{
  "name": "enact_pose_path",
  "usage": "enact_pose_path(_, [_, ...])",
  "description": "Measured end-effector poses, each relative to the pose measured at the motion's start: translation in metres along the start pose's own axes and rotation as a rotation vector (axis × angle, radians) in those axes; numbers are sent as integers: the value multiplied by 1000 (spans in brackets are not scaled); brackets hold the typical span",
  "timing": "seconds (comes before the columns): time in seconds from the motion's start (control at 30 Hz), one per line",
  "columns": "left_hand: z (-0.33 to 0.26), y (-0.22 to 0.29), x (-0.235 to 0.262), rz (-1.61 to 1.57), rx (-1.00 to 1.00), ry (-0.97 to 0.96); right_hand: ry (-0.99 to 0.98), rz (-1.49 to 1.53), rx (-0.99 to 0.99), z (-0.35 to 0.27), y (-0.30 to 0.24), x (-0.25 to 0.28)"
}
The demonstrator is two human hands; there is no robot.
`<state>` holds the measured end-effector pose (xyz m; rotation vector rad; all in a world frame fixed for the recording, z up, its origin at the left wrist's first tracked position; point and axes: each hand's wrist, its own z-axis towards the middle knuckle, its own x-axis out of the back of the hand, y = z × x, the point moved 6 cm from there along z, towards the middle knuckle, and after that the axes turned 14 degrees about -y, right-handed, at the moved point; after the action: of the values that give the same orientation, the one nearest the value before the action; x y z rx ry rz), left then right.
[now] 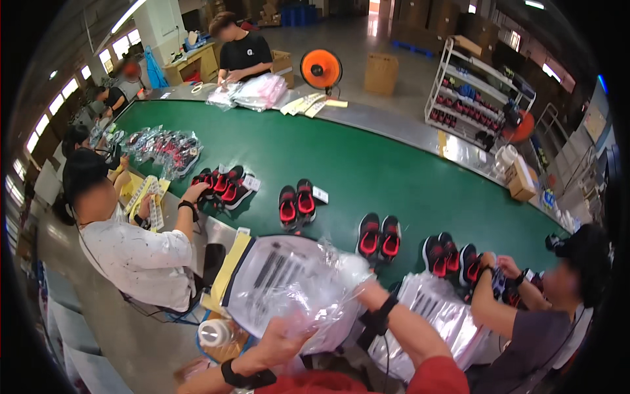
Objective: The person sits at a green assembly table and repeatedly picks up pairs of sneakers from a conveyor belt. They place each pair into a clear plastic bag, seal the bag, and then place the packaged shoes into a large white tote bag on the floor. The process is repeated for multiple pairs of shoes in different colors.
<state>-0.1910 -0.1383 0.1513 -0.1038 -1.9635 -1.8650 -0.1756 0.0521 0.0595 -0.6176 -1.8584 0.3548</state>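
Note:
My left hand (283, 340) grips the near side of a crumpled clear plastic bag (315, 299). At the bag's far right side, my right hand (369, 290) is closed on the plastic, its fingers partly hidden and blurred. The bag lies over a stack of flat clear bags with dark printed stripes (266, 272), in front of my body. Just beyond my right hand, a pair of black and red shoes (379, 238) stands on the green belt. Another such pair (297, 203), with a white tag, stands farther left.
On the left a person in white (141, 262) touches several shoes (226, 187). A person at right (525, 328) handles shoes beside another stack of bags (430, 315). Bagged shoes (164, 150) lie farther up the green belt (367, 157). A white-lidded bottle (214, 333) stands low at left.

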Motion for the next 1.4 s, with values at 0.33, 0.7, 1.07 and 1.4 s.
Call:
enact_pose_path(0.33, [17,-40,137,-446,222,627,170,541,442,-62,-82,155])
enact_pose_path(0.7, [-34,-87,180,-524,563,619,-197,-73,-169,138,74,130])
enact_pose_path(1.07, [-21,-120,176,-617,636,776,-137,-299,-517,135,116,7])
enact_pose_path(1.4, [32,-78,175,-699,445,616,-35,168,-598,145,148,-2])
